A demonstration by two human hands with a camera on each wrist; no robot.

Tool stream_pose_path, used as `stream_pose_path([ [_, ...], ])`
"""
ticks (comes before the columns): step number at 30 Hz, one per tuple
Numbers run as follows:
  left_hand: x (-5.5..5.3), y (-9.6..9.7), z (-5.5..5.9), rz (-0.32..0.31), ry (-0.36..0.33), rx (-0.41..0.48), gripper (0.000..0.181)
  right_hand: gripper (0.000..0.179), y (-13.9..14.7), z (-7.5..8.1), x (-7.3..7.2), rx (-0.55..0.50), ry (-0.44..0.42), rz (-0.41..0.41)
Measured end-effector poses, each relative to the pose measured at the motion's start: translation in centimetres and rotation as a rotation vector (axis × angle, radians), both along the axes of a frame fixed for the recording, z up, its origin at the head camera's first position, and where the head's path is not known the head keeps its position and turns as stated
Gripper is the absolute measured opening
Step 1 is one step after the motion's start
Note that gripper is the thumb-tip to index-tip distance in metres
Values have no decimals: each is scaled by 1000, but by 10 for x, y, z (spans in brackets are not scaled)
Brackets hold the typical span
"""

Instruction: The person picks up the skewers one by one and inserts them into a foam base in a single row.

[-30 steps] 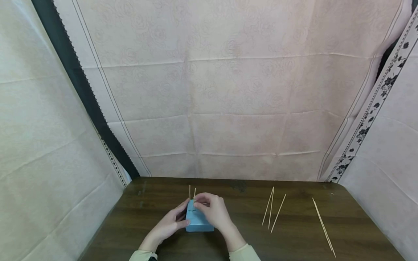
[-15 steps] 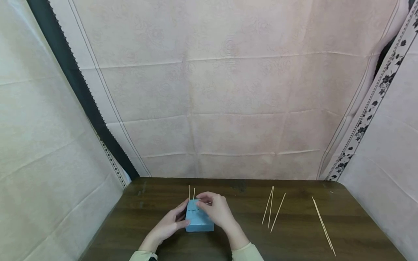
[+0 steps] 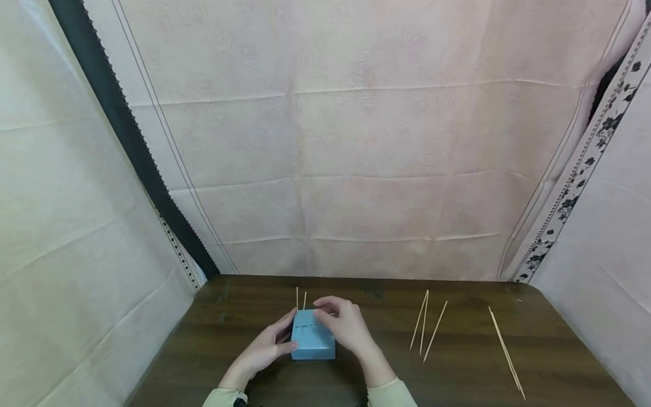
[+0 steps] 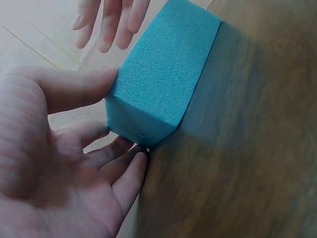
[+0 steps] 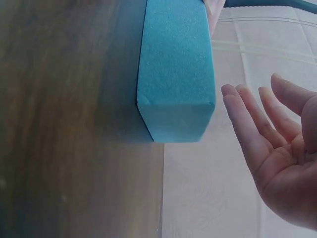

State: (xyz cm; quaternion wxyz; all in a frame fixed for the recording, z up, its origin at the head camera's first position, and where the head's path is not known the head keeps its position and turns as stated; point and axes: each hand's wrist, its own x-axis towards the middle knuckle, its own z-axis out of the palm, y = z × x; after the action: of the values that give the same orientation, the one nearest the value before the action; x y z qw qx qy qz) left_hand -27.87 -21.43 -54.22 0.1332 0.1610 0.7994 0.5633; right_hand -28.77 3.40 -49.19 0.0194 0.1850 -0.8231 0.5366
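Observation:
A light-blue foam block [image 3: 315, 343] rests on the brown table, with small dark marks on its top. Two thin wooden sticks [image 3: 297, 298] stand upright at its far left part. My left hand [image 3: 261, 349] grips the block's left side, thumb on the near corner; the left wrist view shows the thumb [image 4: 81, 89] and fingers on different faces of it. Over the block's far right part hovers my right hand [image 3: 351, 329]. Its fingers [image 5: 247, 124] look extended and apart from the block in the right wrist view, and no stick can be made out there.
Several loose wooden sticks [image 3: 435, 330] lie on the table [image 3: 376, 345] to the right of the hands. Farther right are more sticks [image 3: 508, 356] lying close together. Pale cloth [image 3: 366, 141] hangs behind the table and on both sides.
My right hand has drawn back to the right from beside the upright sticks, leaving more of the block's top showing. The left hand and block hold about the same place.

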Motion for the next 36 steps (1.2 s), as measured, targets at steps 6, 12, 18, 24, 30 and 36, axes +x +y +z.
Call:
stream_pose_path([
  [6, 0, 2, -1, 6, -5, -13, 85, 29, 12, 1, 0, -57, -52, 61],
  [12, -2, 2, -2, 18, -3, -10, 84, 31, 30, 4, -2, -103, -133, 151],
  [18, -1, 4, -1, 7, 2, -9, 84, 34, 66, 5, 4, -65, -190, 231],
  [24, -1, 3, 2, 20, -8, -3, 84, 34, 121, 3, 13, -35, -216, 257],
  [30, -1, 4, 2, 28, -14, -7, 84, 37, 176, -1, 21, -40, -244, 229],
  [36, -1, 3, 2, 39, -19, -9, 84, 41, 227, -3, 24, -45, -265, 168],
])
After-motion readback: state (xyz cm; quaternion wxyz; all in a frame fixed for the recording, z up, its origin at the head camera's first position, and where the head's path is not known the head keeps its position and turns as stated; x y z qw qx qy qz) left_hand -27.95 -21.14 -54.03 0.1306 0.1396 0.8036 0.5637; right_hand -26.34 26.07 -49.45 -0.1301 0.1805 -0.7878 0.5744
